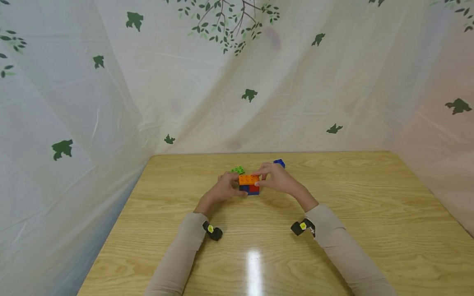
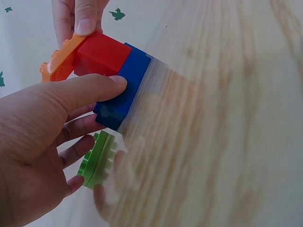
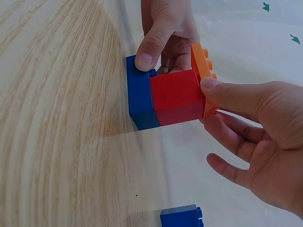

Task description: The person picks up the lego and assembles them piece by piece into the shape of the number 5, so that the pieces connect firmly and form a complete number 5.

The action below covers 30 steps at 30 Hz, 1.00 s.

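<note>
A small stack of toy building bricks stands on the wooden table. Its bottom is a blue brick [image 3: 140, 97], with a red brick [image 3: 175, 96] on one end. A thin orange brick [image 1: 248, 179], studs up, lies across the top of the red one. My left hand [image 1: 224, 188] grips the blue brick, its thumb against the near side in the left wrist view. From the right, my right hand [image 1: 278, 177] pinches the end of the orange brick between thumb and fingers. Whether the orange brick is fully pressed onto the red one, I cannot tell.
Just behind the left hand lies a light green brick [image 2: 98, 160]. Another blue brick [image 1: 279, 163] sits beyond the right hand, near the table's back edge. A pale curtain [image 1: 207, 102] with leaf prints hangs behind the wooden table [image 1: 155, 255].
</note>
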{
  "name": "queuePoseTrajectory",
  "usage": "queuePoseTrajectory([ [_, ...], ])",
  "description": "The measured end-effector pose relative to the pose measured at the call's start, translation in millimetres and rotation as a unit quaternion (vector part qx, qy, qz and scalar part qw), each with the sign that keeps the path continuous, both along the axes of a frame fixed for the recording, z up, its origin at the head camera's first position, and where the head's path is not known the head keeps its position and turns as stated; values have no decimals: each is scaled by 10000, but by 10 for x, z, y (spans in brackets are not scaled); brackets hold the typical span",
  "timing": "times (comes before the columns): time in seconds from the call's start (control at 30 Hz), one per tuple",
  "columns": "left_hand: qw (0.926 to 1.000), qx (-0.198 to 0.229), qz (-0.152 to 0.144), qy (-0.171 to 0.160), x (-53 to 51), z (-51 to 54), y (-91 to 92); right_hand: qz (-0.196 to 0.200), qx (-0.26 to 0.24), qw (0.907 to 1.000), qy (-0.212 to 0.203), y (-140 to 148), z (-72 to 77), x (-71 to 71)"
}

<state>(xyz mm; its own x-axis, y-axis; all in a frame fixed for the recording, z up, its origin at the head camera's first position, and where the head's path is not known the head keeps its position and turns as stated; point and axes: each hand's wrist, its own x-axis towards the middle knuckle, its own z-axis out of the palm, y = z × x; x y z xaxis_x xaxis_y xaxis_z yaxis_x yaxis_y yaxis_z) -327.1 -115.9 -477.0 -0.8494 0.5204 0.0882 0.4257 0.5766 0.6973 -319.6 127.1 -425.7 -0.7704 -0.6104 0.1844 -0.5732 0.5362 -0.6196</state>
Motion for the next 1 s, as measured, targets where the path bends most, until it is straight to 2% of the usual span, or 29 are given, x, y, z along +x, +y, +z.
queuePoseTrajectory([
  [0.43, 10000, 47, 2, 14, -18, -16, -10, -117, -157, 9996, -226, 7, -13, -30],
  [0.77, 10000, -43, 28, 78, -7, 15, 1, -190, -116, 9996, -146, -4, 6, -13],
  [1.0, 10000, -7, -12, 21, -2, -2, -8, -176, 18, 9998, -82, -19, 24, 11],
])
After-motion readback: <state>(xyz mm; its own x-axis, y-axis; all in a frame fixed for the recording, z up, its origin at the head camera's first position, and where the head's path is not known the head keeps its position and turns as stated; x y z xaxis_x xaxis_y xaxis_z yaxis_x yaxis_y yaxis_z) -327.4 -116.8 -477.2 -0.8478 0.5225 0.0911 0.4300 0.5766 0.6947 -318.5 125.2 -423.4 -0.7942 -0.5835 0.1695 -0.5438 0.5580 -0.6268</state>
